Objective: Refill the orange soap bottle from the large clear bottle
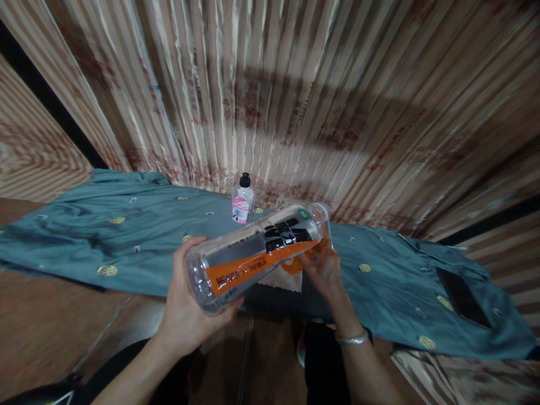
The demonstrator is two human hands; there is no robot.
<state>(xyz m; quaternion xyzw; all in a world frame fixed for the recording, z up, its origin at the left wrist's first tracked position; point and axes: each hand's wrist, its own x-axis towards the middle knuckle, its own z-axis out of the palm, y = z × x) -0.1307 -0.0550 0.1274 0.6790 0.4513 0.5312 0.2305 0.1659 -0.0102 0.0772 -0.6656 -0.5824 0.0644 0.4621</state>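
Note:
A large clear plastic bottle [248, 256] with an orange and black label is tilted across the middle of the view, its neck up to the right. My left hand [189, 304] is closed around its base. Close to the neck, my right hand [323, 267] has its fingers curled on an orange piece [293, 265], whose kind I cannot make out. The bottle partly hides those fingertips. Below the bottle, part of a white sheet like tissue [280, 279] shows. Behind it stands a small clear bottle [242, 205] with a black cap and pink label.
A teal cloth [156, 242] with yellow patterns covers the low table. Toward the right lies a dark phone [463, 298]. Striped curtains [270, 101] hang close behind the table, and brown tiled floor [54, 332] shows in front.

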